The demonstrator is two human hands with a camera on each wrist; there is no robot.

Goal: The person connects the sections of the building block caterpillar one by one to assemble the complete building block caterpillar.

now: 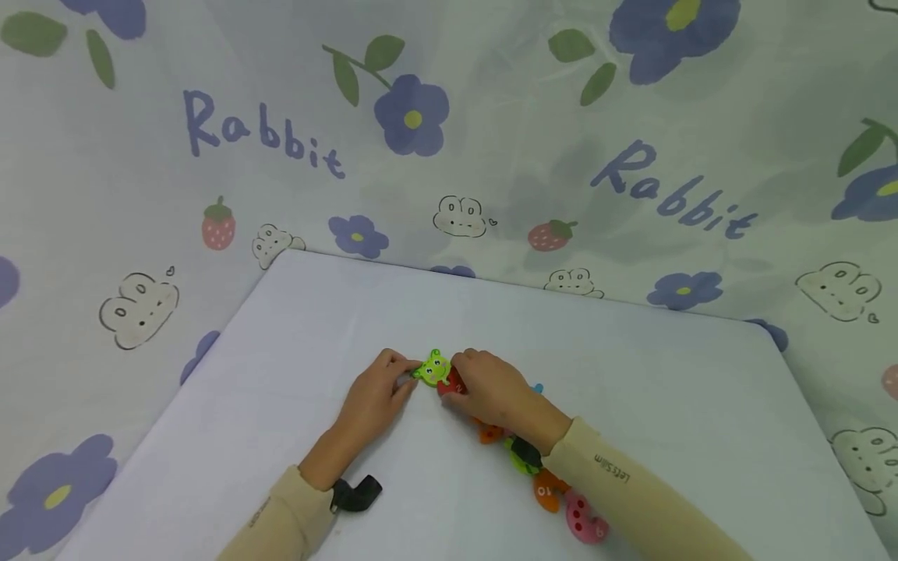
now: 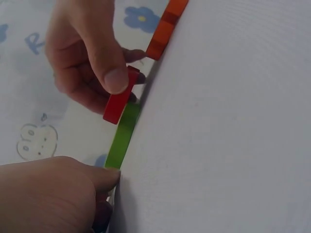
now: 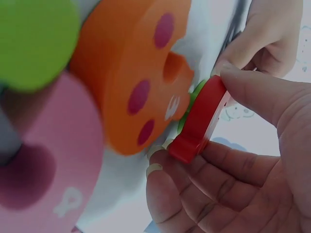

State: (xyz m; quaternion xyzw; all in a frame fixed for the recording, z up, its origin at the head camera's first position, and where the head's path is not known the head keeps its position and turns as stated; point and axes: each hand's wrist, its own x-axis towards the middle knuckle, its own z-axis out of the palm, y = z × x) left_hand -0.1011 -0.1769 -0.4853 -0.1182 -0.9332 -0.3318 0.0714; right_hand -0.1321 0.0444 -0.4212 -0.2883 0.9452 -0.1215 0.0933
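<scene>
A green frog-face piece (image 1: 433, 368) lies flat on the white table (image 1: 295, 327). My left hand (image 1: 405, 377) pinches its left end; in the left wrist view my fingertip (image 2: 108, 177) sits on the end of the green piece (image 2: 121, 138). My right hand (image 1: 452, 383) pinches a red piece (image 1: 452, 383) between thumb and fingers, its edge tilted against the green one. The left wrist view shows the thumb (image 2: 114, 75) on the red piece (image 2: 118, 102). The right wrist view shows the red piece (image 3: 201, 119) in my right hand (image 3: 194, 141), with the left hand (image 3: 272, 39) behind it.
More flat pieces trail under my right forearm: orange (image 1: 489, 432), green and black (image 1: 525, 458), orange (image 1: 549, 491) and pink (image 1: 585, 520). A blue bit (image 1: 537, 387) shows behind the right hand. A flower-print "Rabbit" cloth (image 1: 449, 140) hangs around the table.
</scene>
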